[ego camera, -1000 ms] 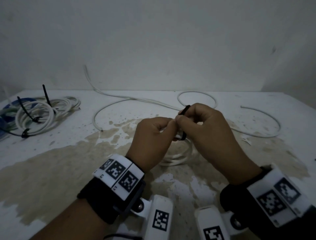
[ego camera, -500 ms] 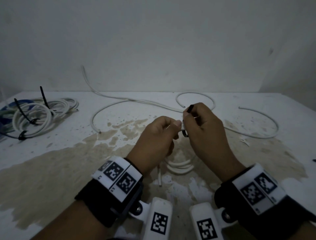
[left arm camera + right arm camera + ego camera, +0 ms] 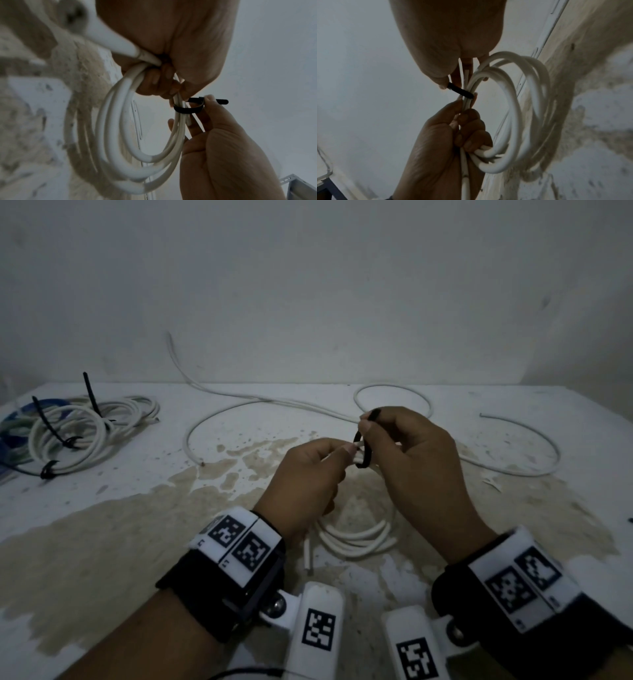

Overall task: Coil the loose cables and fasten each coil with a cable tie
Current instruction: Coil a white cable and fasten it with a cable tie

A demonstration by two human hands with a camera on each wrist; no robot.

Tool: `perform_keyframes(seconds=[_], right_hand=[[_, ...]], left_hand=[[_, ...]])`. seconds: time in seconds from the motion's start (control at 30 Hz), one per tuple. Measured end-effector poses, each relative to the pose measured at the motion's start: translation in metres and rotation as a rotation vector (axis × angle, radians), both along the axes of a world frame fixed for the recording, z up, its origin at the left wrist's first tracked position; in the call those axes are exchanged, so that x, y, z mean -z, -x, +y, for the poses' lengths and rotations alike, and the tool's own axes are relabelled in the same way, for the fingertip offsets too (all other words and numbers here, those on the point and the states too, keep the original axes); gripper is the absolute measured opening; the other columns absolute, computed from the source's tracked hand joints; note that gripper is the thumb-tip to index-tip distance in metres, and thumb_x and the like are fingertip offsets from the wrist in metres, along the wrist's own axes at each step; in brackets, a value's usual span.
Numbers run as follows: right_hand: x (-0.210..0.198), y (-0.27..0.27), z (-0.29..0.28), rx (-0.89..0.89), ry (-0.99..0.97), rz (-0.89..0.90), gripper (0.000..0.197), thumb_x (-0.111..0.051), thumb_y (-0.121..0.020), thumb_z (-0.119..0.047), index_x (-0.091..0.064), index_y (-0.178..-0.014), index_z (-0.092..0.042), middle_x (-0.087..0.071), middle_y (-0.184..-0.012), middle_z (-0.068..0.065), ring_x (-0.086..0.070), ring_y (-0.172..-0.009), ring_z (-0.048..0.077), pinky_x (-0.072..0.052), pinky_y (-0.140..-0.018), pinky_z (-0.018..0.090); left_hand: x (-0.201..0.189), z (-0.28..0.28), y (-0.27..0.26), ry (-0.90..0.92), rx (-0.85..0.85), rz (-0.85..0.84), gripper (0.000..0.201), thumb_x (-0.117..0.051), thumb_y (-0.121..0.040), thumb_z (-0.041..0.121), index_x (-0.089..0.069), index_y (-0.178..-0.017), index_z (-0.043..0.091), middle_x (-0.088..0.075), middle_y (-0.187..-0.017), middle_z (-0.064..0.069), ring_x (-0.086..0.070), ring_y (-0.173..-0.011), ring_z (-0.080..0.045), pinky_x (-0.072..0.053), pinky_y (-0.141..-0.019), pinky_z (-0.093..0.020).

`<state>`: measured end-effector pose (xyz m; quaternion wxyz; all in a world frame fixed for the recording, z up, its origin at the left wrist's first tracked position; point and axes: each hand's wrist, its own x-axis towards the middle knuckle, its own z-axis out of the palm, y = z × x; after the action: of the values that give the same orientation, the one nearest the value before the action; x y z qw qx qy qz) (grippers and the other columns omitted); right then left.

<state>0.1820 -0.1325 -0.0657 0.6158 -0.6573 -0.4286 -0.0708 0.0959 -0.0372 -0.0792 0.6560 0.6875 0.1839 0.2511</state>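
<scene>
**Black tie looped round a hand-held white coil**

The left hand (image 3: 310,477) grips a coil of round white plastic cable (image 3: 137,155), its fingers curled round the bunched strands, the loops hanging below the fist just above the stained white bench (image 3: 102,542). The right hand (image 3: 418,460) pinches a thin black plastic cable tie (image 3: 188,109) between thumb and fingertips; the tie is wrapped round the strands just beside the left grip, its free end sticking out past the right thumb. A loose white cable (image 3: 513,470) sprawls across the far bench. At the far left lie white cable bundles already bound with black ties (image 3: 68,433).
</scene>
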Motion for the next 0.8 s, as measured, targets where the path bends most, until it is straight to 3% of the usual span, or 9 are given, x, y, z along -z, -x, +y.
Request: perform_keyframes(seconds=[0.1,0.17,0.27,0.43,0.6,0.67,0.8], right_hand=[[0.001,-0.001,0.000,0.003,0.032,-0.015,0.003,-0.063,-0.087,-0.021,-0.066,-0.087,-0.022,-0.066,-0.087,-0.010,-0.062,-0.083,0.001,-0.045,-0.069,0.010],[0.002,0.000,0.001,-0.044,0.125,-0.033,0.006,-0.066,-0.086,-0.019,-0.066,-0.088,-0.024,-0.064,-0.087,-0.015,-0.060,-0.086,-0.006,-0.042,-0.072,0.006],[0.002,0.002,0.001,-0.073,0.191,-0.087,0.014,-0.067,-0.085,-0.013,-0.065,-0.087,-0.026,-0.060,-0.085,-0.021,-0.055,-0.084,-0.016,-0.039,-0.069,0.001],[-0.001,-0.011,-0.003,0.052,0.165,-0.134,0.010,-0.062,-0.090,-0.020,-0.064,-0.081,-0.024,-0.066,-0.081,-0.011,-0.063,-0.076,0.002,-0.044,-0.066,0.008],[-0.003,-0.010,-0.006,-0.001,0.207,-0.208,0.014,-0.059,-0.086,-0.024,-0.069,-0.082,-0.016,-0.063,-0.081,-0.014,-0.059,-0.084,0.001,-0.042,-0.071,0.006],[-0.006,-0.009,-0.007,-0.013,0.233,-0.166,0.011,-0.062,-0.088,-0.020,-0.069,-0.081,-0.017,-0.064,-0.080,-0.016,-0.061,-0.081,-0.001,-0.042,-0.067,0.006],[-0.010,-0.010,-0.010,-0.009,0.328,-0.109,0.014,-0.061,-0.087,-0.019,-0.066,-0.075,-0.024,-0.065,-0.071,-0.015,-0.061,-0.067,-0.002,-0.041,-0.059,0.007]], left_hand=[[0.001,0.003,0.001,-0.076,-0.050,-0.020,0.021,-0.054,-0.095,0.020,-0.071,-0.083,0.014,-0.046,-0.047,0.012,-0.033,-0.039,-0.009,-0.028,-0.044,-0.020],[0.000,0.005,0.002,-0.144,-0.099,-0.046,0.023,-0.055,-0.093,0.018,-0.071,-0.078,0.012,-0.051,-0.047,0.015,-0.040,-0.040,-0.002,-0.030,-0.046,-0.020],[-0.003,0.005,0.003,-0.211,-0.109,-0.059,0.032,-0.055,-0.092,0.012,-0.068,-0.066,0.026,-0.054,-0.048,0.019,-0.047,-0.043,0.006,-0.032,-0.050,-0.018],[-0.002,0.000,0.001,-0.296,-0.103,-0.065,0.026,-0.059,-0.091,0.012,-0.068,-0.069,0.023,-0.057,-0.050,0.021,-0.048,-0.044,0.007,-0.032,-0.047,-0.007],[0.001,0.004,0.001,-0.273,-0.119,-0.056,0.022,-0.059,-0.090,0.012,-0.070,-0.072,0.019,-0.059,-0.052,0.020,-0.050,-0.045,0.007,-0.033,-0.047,-0.005],[0.001,0.004,0.001,-0.319,-0.117,-0.068,0.021,-0.061,-0.090,0.012,-0.071,-0.073,0.021,-0.065,-0.060,0.017,-0.055,-0.051,0.007,-0.037,-0.050,-0.006],[0.001,0.003,0.003,-0.447,-0.095,-0.089,0.017,-0.063,-0.088,0.010,-0.074,-0.076,0.015,-0.073,-0.081,0.002,-0.067,-0.077,-0.006,-0.051,-0.070,-0.017]])
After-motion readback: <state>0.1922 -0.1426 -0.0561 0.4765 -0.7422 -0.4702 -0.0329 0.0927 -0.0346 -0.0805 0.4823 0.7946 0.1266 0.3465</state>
